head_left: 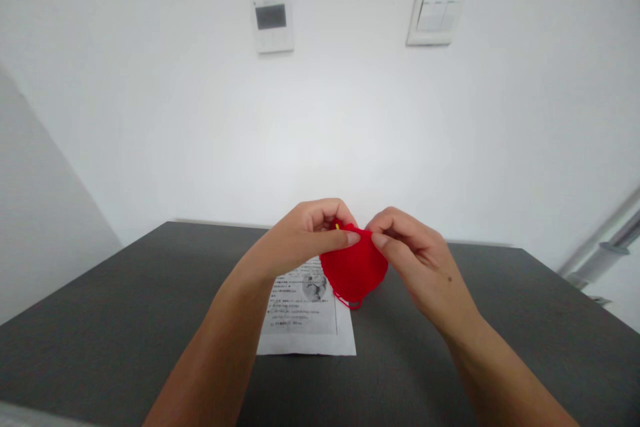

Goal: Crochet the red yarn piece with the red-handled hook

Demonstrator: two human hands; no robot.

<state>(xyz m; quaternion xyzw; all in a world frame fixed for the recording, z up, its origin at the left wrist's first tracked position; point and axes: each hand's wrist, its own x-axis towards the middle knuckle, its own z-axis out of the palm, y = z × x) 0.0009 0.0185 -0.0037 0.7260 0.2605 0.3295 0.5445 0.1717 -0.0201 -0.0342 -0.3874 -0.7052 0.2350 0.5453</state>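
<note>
A red piece of yarn work (356, 268), apparently crocheted, is held up over the table between both hands. My left hand (320, 227) pinches its upper edge, the thumb lying flat across the front. My right hand (413, 247) is closed at the top edge close by, thumb and forefinger pressed together on the fabric. Loose red yarn (355, 307) loops down from the bottom of the piece. Near the left fingers a small yellow thing (337, 227) sticks out; its kind is unclear. Any hook or needle is hidden by the fingers.
A printed sheet (305, 340) with a grey picture lies on the dark table (175, 293) below the hands. Behind stands a white wall with a thermostat panel (273, 25) and a light switch (436, 16). A grey metal tube (605, 253) is at the right.
</note>
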